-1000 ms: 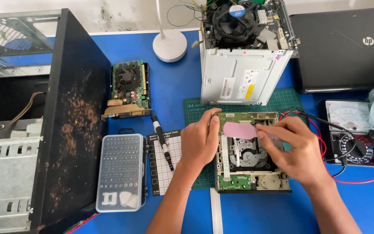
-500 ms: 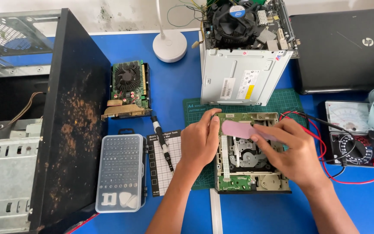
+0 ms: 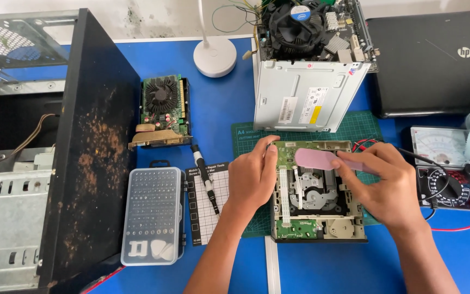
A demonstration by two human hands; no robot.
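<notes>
1. Casework stands at the desk's left edge: a black, rust-speckled computer tower case (image 3: 55, 158) on its side; just to its right lie a green graphics card with a black fan (image 3: 161, 111) and, nearer the front edge, a clear plastic box of screwdriver bits (image 3: 153, 215); a slim black screwdriver (image 3: 205, 177) rests on a white gridded screw mat (image 3: 210, 204).
2. Left hand (image 3: 251, 177) lies curled, fingers close together, pressed against the left side of the opened optical drive with its green circuit board and black mechanism exposed (image 3: 314, 198); it grips nothing else, only bracing that edge.
3. The drive sits on a green cutting mat (image 3: 365, 128) near the desk's middle, long axis running from front edge to back, directly between both hands and touching both.
4. A flat pink oblong tool (image 3: 319, 159) lies across the drive's rear part, its long axis left to right; the right hand is the nearer, holding its right end.
5. Right hand (image 3: 387, 188) is narrowly closed, fingertips pinching the pink tool, palm over the drive's right side; a dark analogue multimeter with red lead (image 3: 447, 188) sits just beyond, toward the right edge.
</notes>
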